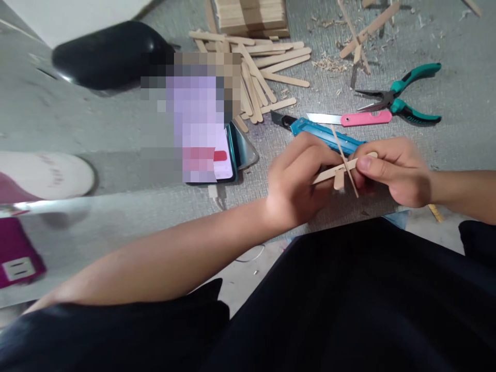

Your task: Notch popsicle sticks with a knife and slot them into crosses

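Observation:
Between my two hands, over the table's near edge, is a small piece built of crossed popsicle sticks (pixel 328 174). My left hand (pixel 300 175) has its fingers closed around the left end of one stick. The thumb and fingers of my right hand (pixel 395 168) pinch that stick near its rounded right end. A thin stick crosses it at a slant, and a short stub points toward me from the joint. Just beyond my hands lies a blue utility knife (pixel 327 134), partly hidden by them. A pink-handled folding knife (pixel 366 119) rests behind it, blade showing.
Loose popsicle sticks (pixel 271 64) lie heaped beyond my left hand, with a stacked bundle (pixel 251 18) behind. Green-handled pliers (pixel 391 98) and another crossed-stick piece (pixel 358 44) are at the far right. A phone (pixel 222 168), partly blurred out, and a black case (pixel 112 54) sit left.

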A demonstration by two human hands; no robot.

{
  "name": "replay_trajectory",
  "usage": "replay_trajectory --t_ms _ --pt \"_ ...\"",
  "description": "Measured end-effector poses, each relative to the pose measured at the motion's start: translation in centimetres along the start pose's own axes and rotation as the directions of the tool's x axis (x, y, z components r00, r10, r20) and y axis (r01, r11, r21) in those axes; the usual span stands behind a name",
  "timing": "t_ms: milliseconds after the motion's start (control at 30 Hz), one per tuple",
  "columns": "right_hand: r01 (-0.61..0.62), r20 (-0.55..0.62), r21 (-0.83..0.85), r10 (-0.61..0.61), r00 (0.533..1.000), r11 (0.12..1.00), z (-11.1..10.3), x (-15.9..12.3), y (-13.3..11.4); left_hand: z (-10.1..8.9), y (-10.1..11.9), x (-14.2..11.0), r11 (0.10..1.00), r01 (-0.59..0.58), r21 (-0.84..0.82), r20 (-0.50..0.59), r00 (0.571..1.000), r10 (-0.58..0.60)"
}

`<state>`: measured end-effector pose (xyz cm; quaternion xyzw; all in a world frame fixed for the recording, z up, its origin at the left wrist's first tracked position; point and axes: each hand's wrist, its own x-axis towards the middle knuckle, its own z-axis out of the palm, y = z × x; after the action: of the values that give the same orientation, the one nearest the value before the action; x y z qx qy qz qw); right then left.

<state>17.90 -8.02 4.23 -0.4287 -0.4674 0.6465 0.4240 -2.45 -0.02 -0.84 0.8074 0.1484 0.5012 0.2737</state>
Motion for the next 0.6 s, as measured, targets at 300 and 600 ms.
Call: replay_trajectory --t_ms 300,600 --pt "0.104 0.012 0.233 -0.11 0.994 0.967 -2.1 0.4 -2.9 0.0 0.1 0.1 0.994 0.069 -0.079 0.037 0.997 -0.067" --pt "-0.049 -0.272 -0.086 0.024 0.962 0.995 -4.2 2.1 -3.5 0.1 1.1 -0.7 0.908 0.4 -0.122 0.053 0.917 -0.396"
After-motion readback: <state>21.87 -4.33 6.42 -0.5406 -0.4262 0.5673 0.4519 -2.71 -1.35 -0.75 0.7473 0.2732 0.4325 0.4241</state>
